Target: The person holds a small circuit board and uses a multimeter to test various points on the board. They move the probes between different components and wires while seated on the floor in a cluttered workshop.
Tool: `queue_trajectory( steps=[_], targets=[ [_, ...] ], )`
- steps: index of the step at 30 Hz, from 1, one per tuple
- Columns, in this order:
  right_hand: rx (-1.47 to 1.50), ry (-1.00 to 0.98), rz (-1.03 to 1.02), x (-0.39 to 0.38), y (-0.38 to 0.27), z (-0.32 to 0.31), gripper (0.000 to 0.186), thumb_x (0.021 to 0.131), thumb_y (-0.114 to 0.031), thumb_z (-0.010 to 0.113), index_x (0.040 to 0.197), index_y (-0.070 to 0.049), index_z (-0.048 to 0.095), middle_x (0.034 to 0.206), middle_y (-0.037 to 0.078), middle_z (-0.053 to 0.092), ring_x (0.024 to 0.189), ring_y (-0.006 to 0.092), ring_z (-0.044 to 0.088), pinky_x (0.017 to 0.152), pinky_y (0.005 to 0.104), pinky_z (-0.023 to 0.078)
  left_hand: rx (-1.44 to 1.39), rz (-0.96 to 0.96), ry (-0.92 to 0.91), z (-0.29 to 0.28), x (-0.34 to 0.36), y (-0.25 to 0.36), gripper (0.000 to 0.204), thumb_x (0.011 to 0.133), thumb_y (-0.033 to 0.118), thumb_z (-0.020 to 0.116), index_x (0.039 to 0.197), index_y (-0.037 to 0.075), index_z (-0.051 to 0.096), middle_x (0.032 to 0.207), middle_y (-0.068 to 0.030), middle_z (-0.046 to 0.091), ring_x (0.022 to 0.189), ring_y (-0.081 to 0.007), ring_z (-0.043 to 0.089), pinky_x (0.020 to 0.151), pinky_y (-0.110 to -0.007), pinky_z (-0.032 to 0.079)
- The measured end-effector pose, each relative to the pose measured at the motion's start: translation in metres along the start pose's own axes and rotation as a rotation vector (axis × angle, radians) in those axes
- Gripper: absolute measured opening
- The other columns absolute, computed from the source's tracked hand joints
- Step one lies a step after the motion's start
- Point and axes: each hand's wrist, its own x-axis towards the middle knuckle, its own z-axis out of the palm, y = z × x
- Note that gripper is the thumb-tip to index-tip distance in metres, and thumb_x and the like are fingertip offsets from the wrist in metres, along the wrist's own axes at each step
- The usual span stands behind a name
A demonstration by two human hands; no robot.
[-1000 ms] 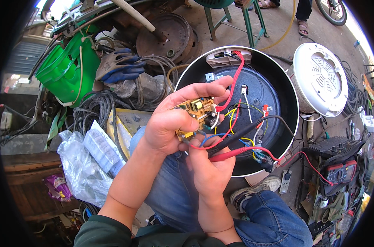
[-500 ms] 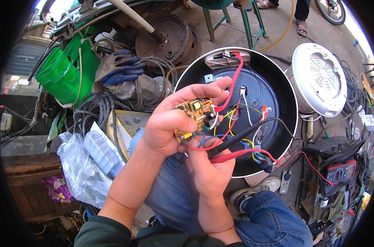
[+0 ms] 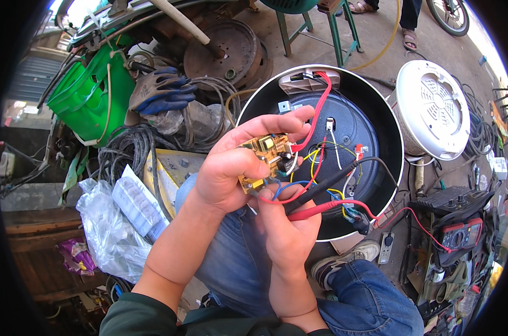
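My left hand (image 3: pixel 226 173) grips a tan circuit board (image 3: pixel 273 151) with red, white, blue and yellow wires running from it. My right hand (image 3: pixel 284 235), just below, is closed on the black test probe (image 3: pixel 329 185) and the red test probe (image 3: pixel 311 211), its thumb at the board's lower edge; their tips are hard to make out. Behind both hands lies an open black round housing (image 3: pixel 389 162) with a dark metal plate (image 3: pixel 354 123), wire terminals and a pale panel (image 3: pixel 308 81) at its top.
A white slotted cover (image 3: pixel 433 106), multimeter (image 3: pixel 461 235) and power strip (image 3: pixel 385 249) are at right. At left are a green bucket (image 3: pixel 89 106), gloves (image 3: pixel 161 89), coiled cables and plastic bags (image 3: pixel 108 235). A stool (image 3: pixel 338 33) and another person's feet (image 3: pixel 409 39) are behind.
The board and my left hand are almost where they were. My right hand and the probes have shifted very slightly to the right.
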Motion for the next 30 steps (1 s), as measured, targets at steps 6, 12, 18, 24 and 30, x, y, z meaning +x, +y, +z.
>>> queue_trajectory(
  steps=[6, 12, 18, 24, 30],
  targets=[
    [-0.011, -0.047, -0.01, 0.001, 0.001, -0.011, 0.011, 0.089, 0.003, 0.07, 0.098, 0.003, 0.063, 0.083, 0.006, 0.068, 0.072, 0.006, 0.06, 0.065, 0.0204, 0.048, -0.01, -0.024, 0.047, 0.0, 0.001, -0.001, 0.054, 0.076, 0.004, 0.055, 0.128, -0.009, 0.053, 0.153, -0.0284, 0.036, 0.132, -0.0354, 0.051, 0.106, -0.049, 0.05],
    [0.132, -0.017, -0.159, 0.001, 0.001, -0.002, 0.02, 0.089, 0.007, 0.067, 0.108, 0.005, 0.061, 0.089, 0.005, 0.065, 0.069, 0.0039, 0.056, 0.062, 0.0187, 0.045, 0.076, -0.015, 0.18, 0.005, -0.004, -0.007, 0.035, 0.099, 0.02, 0.05, 0.122, -0.006, 0.056, 0.128, -0.0164, 0.057, 0.121, -0.0215, 0.056, 0.103, -0.041, 0.047],
    [0.07, -0.043, -0.211, 0.008, -0.01, -0.007, 0.029, 0.089, 0.008, 0.067, 0.118, 0.007, 0.062, 0.09, 0.005, 0.064, 0.071, 0.0039, 0.057, 0.063, 0.018, 0.045, 0.148, -0.034, 0.251, 0.007, -0.009, -0.009, 0.053, 0.108, 0.046, 0.035, 0.117, 0.0, 0.061, 0.126, -0.0119, 0.061, 0.109, -0.0208, 0.063, 0.096, -0.041, 0.052],
    [-0.192, -0.021, -0.34, 0.012, -0.017, -0.008, 0.024, 0.087, 0.004, 0.07, 0.111, 0.004, 0.07, 0.091, 0.007, 0.068, 0.073, 0.0079, 0.06, 0.066, 0.0216, 0.048, 0.181, 0.006, 0.202, -0.002, -0.014, -0.012, 0.074, 0.102, 0.066, 0.027, 0.11, 0.001, 0.061, 0.118, -0.0115, 0.065, 0.101, -0.0187, 0.067, 0.089, -0.036, 0.056],
    [-0.343, -0.009, -0.389, 0.019, -0.028, -0.009, 0.021, 0.086, 0.002, 0.07, 0.107, 0.002, 0.073, 0.088, 0.011, 0.07, 0.075, 0.0137, 0.065, 0.068, 0.0251, 0.05, 0.197, -0.053, 0.244, 0.005, -0.014, -0.01, 0.071, 0.102, 0.067, 0.026, 0.11, 0.006, 0.062, 0.11, -0.0097, 0.068, 0.096, -0.02, 0.068, 0.087, -0.034, 0.057]
  ],
)
